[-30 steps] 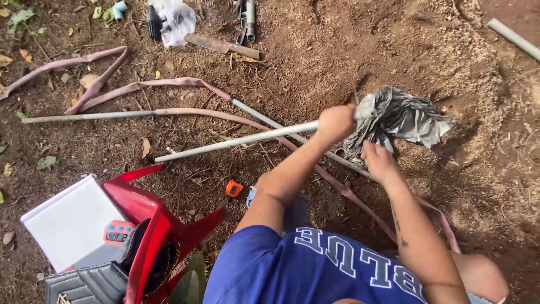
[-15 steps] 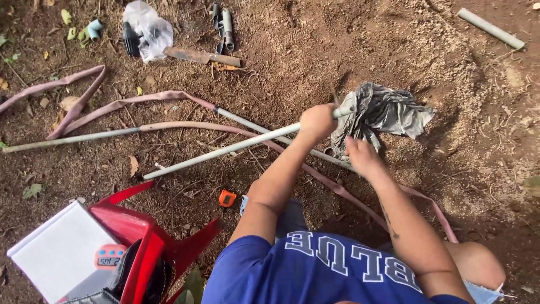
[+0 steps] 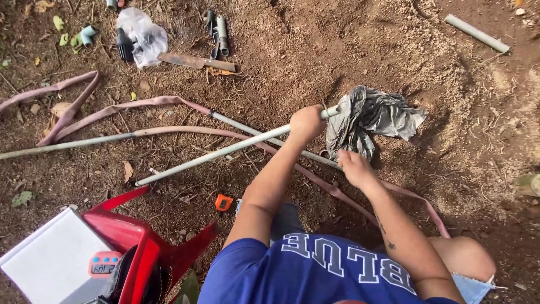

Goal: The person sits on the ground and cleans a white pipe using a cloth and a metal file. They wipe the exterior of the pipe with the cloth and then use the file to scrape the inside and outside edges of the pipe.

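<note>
My left hand [image 3: 306, 124] is closed around a long grey pipe [image 3: 225, 151] close to its far end, holding it slanted above the dirt. The pipe's tip goes into a crumpled grey plastic bag [image 3: 382, 115] lying on the soil. My right hand [image 3: 354, 169] is just below the bag, with its fingers closed on the bag's lower edge. A second thin grey pipe [image 3: 253, 132] and a flat pink hose [image 3: 163, 102] lie on the ground under my arms.
A red plastic crate [image 3: 140, 236] and a white board [image 3: 50, 259] stand at the bottom left, with a small orange object [image 3: 223, 202] nearby. Farther off lie a clear plastic bag [image 3: 143, 34], a rusty blade [image 3: 194, 62], pliers [image 3: 216, 31] and a short pipe piece [image 3: 476, 34].
The view has tilted, so the ground tools at the top show more. Both hands keep their hold, and the pipe and bag stay about where they were.
</note>
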